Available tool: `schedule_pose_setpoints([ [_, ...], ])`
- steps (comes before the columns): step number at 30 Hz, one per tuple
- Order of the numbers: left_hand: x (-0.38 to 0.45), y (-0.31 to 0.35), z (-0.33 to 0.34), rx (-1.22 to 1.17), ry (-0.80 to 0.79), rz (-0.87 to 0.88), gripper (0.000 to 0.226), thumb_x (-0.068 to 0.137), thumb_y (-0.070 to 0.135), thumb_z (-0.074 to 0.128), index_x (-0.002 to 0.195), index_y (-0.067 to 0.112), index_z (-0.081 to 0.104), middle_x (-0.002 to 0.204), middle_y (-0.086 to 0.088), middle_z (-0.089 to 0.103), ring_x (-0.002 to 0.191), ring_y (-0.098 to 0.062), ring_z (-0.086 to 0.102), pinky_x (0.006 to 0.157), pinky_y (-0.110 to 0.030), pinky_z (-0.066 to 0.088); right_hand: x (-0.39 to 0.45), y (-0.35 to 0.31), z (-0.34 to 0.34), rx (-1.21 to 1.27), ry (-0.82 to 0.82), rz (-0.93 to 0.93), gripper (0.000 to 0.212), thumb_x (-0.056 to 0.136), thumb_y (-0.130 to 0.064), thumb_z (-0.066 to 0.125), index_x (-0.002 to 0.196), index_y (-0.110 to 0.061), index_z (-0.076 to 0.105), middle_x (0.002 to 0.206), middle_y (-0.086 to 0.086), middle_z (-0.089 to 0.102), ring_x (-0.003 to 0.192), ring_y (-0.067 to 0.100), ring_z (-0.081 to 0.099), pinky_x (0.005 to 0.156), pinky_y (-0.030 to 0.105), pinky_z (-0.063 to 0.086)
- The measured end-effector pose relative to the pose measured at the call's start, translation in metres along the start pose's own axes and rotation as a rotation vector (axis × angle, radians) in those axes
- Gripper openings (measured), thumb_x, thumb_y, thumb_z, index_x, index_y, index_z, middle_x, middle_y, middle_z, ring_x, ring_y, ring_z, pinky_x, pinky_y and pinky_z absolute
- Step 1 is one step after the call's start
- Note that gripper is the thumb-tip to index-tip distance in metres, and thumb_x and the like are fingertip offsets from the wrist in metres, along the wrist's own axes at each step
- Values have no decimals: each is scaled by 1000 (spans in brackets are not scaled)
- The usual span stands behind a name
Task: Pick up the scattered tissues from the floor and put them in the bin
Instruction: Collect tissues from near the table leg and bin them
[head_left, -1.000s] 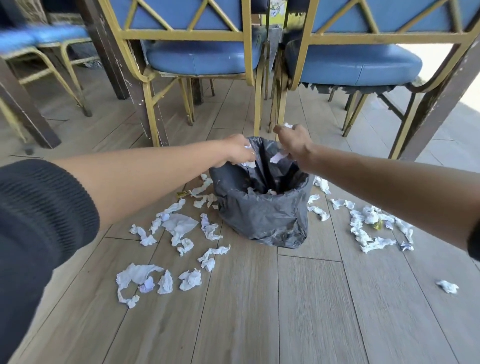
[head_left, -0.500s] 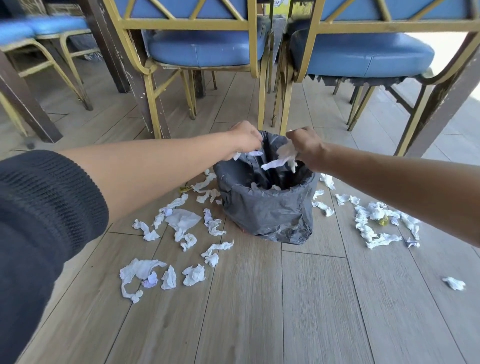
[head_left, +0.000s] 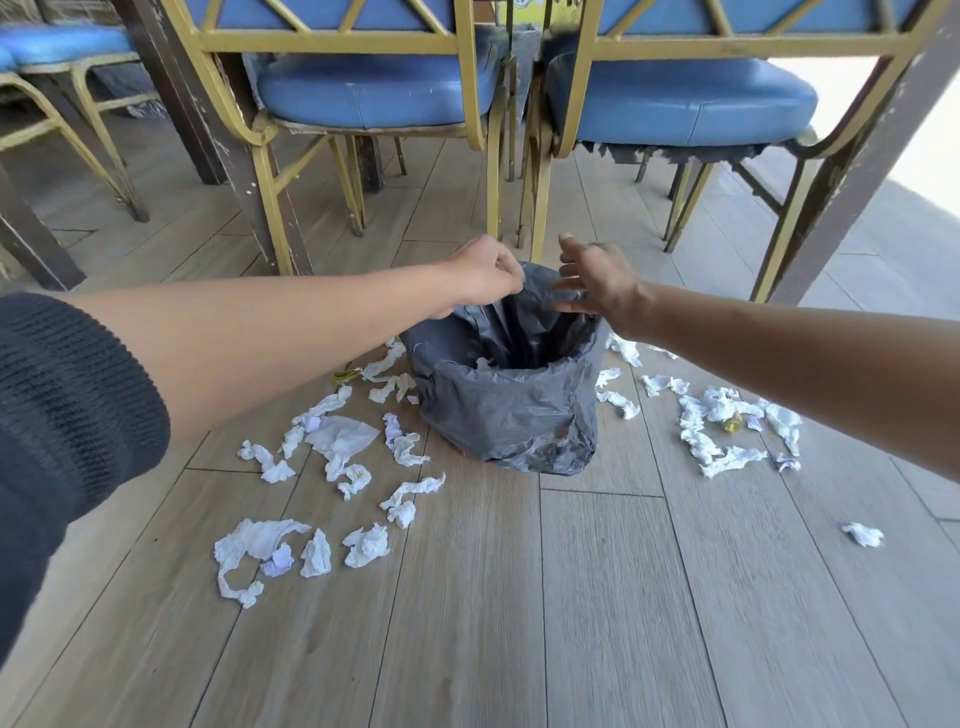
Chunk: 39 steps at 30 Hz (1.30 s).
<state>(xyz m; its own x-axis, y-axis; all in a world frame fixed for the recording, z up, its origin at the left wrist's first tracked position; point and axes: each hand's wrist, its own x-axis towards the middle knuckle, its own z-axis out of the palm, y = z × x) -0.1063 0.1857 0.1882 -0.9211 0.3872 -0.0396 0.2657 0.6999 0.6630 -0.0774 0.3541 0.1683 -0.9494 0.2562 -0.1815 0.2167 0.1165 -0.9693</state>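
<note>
A small bin (head_left: 511, 418) lined with a grey plastic bag stands on the wooden floor in front of two chairs. Both my hands hover over its far rim. My left hand (head_left: 483, 275) has loosely bent fingers pointing down and holds no tissue. My right hand (head_left: 597, 283) has its fingers spread, also with nothing in it. Crumpled white tissues lie scattered on the floor: a large group to the left of the bin (head_left: 340, 441), another group to the right (head_left: 724, 431), and a lone piece at the far right (head_left: 862, 534).
Two blue-cushioned chairs with yellow metal frames (head_left: 374, 93) (head_left: 675, 98) stand just behind the bin. Dark wooden table legs (head_left: 208, 119) (head_left: 852, 176) flank them. A small yellow wrapper (head_left: 347, 374) lies left of the bin. Bare floor boards stretch toward me.
Both hands held white tissues above the bin earlier. Now the tissues are gone from my fingers, and both hands have opened over the bin's mouth.
</note>
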Motion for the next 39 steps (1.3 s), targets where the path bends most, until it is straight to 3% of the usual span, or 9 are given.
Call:
schedule_pose_setpoints([
  [6,-6,30,31,124,-57,239,13,92,24,66,103,20,73,107,6,68,101,-10,62,93,-26,48,-27,14,-60,-87,29,-30,50,103,-46,39,116,-2,61,113,10,64,100,26,68,77,35,59],
  [12,-5,70,71,257,-144,341,15,90,27,66,101,21,74,104,6,69,100,-11,60,88,-25,48,-54,45,-135,-209,-16,75,60,104,-50,34,110,0,67,104,16,69,96,28,70,80,36,57],
  [17,-1,90,100,271,-238,338,17,89,27,66,102,20,74,101,8,69,95,-8,60,70,-15,40,-59,80,-195,-251,38,145,59,103,-49,38,104,2,69,99,18,71,91,29,71,73,33,57],
  [23,9,102,152,322,-343,249,19,88,22,65,100,13,75,105,0,71,94,-15,64,79,-33,56,-47,118,-240,-258,110,180,52,103,-47,42,86,-5,67,87,15,69,79,27,69,68,32,56],
  [27,15,119,182,389,-398,221,19,87,27,65,99,16,74,105,1,70,99,-19,65,89,-36,56,-37,148,-260,-267,164,208,47,102,-42,47,91,-1,67,86,13,68,72,23,67,60,29,53],
  [30,18,131,193,517,-468,251,15,86,24,62,88,11,68,95,0,68,85,-22,62,74,-33,52,-30,172,-266,-245,223,250,46,100,-42,51,94,0,68,93,16,70,70,22,67,58,28,53],
  [32,17,141,190,611,-508,249,11,84,19,60,74,15,58,79,-2,55,71,-21,49,62,-31,39,-28,183,-263,-240,227,262,49,100,-42,53,99,5,68,96,18,71,70,22,67,61,29,55],
  [35,18,151,189,593,-435,221,22,82,17,54,61,17,47,68,-4,46,65,-21,40,57,-31,34,-27,196,-253,-282,166,278,51,99,-42,53,100,7,68,99,22,72,73,25,69,67,32,59],
  [39,21,147,206,548,-363,230,17,79,19,53,63,19,59,78,-8,68,73,-25,60,64,-34,52,-24,204,-250,-408,69,243,49,98,-46,54,98,1,66,92,20,72,79,28,72,75,38,61],
])
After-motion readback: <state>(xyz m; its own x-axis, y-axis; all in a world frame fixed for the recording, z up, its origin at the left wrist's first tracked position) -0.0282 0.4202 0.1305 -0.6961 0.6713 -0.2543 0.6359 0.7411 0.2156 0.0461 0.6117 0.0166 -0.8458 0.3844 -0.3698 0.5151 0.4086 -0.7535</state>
